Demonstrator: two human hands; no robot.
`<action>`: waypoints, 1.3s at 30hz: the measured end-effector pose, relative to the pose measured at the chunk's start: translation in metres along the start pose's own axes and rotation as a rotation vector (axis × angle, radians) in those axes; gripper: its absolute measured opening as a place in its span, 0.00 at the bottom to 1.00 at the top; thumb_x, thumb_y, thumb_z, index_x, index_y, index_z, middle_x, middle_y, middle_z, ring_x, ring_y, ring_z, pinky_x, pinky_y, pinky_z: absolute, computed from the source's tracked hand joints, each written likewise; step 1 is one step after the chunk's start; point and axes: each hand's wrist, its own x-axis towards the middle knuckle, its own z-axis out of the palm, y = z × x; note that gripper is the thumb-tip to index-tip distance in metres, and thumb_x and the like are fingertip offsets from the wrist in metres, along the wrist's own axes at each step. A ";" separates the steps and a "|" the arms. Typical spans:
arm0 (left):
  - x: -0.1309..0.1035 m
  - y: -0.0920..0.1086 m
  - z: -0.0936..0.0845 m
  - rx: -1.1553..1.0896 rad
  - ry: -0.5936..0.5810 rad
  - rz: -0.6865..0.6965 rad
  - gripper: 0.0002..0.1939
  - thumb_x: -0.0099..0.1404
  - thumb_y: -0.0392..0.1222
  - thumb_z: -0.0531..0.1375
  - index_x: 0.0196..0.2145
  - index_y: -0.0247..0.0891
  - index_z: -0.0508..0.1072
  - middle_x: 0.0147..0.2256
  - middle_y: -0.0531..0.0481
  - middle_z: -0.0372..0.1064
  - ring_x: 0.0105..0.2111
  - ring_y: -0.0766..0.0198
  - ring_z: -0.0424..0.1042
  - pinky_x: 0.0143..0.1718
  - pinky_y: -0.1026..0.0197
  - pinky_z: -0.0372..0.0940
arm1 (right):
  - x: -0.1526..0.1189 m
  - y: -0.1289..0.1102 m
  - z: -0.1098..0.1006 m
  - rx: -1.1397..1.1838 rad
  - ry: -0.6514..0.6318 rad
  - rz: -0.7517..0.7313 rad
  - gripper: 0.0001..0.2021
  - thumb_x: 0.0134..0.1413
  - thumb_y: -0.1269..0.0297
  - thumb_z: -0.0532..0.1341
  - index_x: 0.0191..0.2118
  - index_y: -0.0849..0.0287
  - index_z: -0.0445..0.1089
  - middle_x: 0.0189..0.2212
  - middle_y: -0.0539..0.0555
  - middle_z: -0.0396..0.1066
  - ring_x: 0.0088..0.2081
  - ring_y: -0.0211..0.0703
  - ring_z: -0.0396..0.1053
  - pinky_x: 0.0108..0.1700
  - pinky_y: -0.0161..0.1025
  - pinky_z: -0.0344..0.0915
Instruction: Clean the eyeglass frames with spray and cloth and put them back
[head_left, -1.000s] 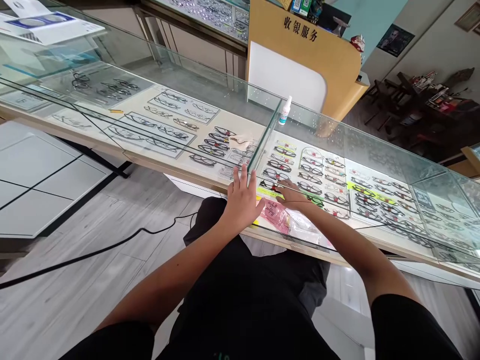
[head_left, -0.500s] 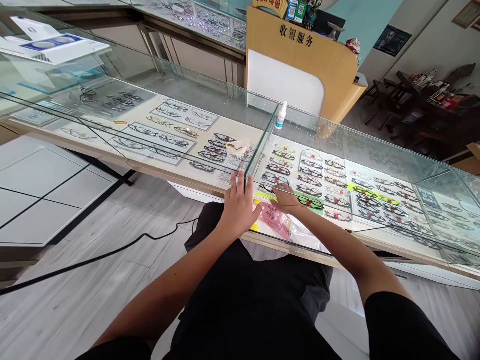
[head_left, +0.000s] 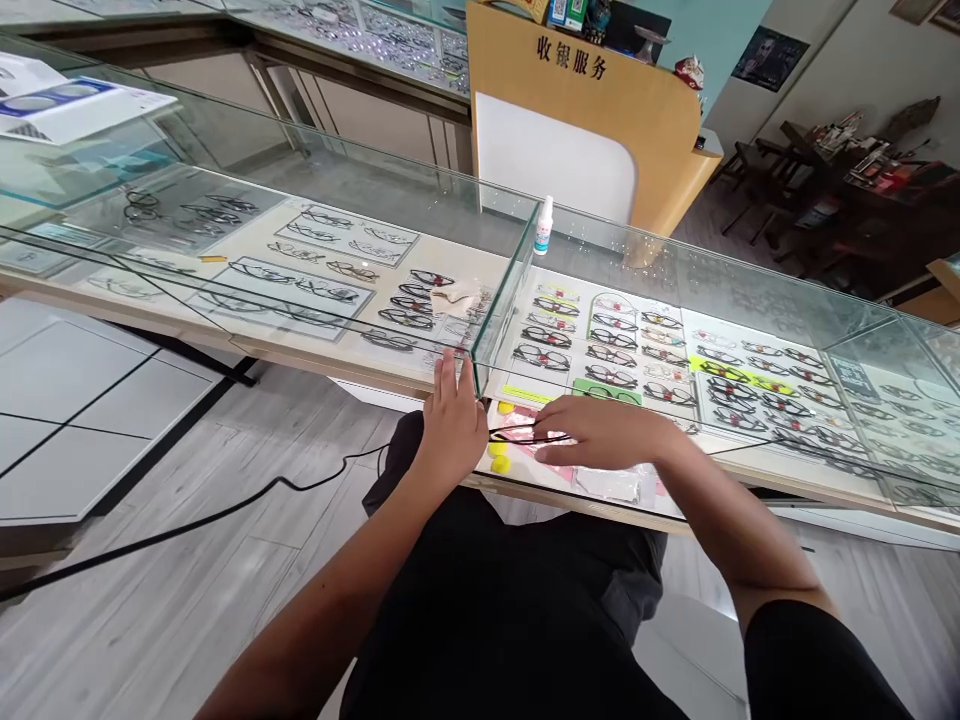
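My left hand [head_left: 452,420] rests at the front edge of the glass display case [head_left: 420,376], by the upright glass divider [head_left: 504,290], fingers extended. To its right, my right hand [head_left: 600,430] grips a dark-framed pair of glasses [head_left: 517,434] over the front strip of the case. Under the glasses are pink packets [head_left: 553,462], yellow round pieces [head_left: 499,464] and a clear plastic bag [head_left: 611,484]. Rows of glasses on white cards [head_left: 541,356] lie just behind my right hand, with a green card [head_left: 606,392] among them.
A white spray bottle [head_left: 544,226] stands on the glass behind the divider. A tan cloth [head_left: 456,297] lies among glasses left of it. A white box [head_left: 82,108] sits at the far left. Beyond is a wooden counter [head_left: 585,100]. A black cable [head_left: 277,482] crosses the floor.
My right hand has drawn back toward me from the rows, bringing the dark glasses out over the pink packets. My left hand stays by the divider, slightly lower. The view has shifted a little.
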 end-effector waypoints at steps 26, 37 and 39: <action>0.005 0.001 -0.002 0.068 -0.051 -0.021 0.45 0.80 0.51 0.54 0.84 0.26 0.43 0.85 0.27 0.29 0.84 0.32 0.34 0.80 0.28 0.51 | -0.038 0.097 -0.030 -0.199 0.447 0.591 0.23 0.77 0.52 0.57 0.58 0.57 0.86 0.66 0.62 0.78 0.70 0.70 0.67 0.72 0.67 0.60; 0.000 0.011 -0.004 0.110 -0.040 -0.015 0.44 0.80 0.50 0.54 0.83 0.26 0.46 0.84 0.24 0.30 0.84 0.30 0.35 0.77 0.25 0.54 | -0.020 0.025 -0.025 0.270 0.079 0.134 0.17 0.79 0.50 0.60 0.56 0.52 0.83 0.57 0.58 0.83 0.57 0.53 0.79 0.60 0.49 0.73; -0.002 0.014 -0.005 0.131 -0.021 -0.002 0.42 0.80 0.50 0.55 0.83 0.27 0.50 0.84 0.23 0.33 0.84 0.27 0.37 0.76 0.24 0.56 | 0.004 0.024 -0.001 0.241 -0.077 0.204 0.16 0.77 0.51 0.62 0.56 0.53 0.82 0.57 0.58 0.83 0.56 0.54 0.80 0.57 0.48 0.73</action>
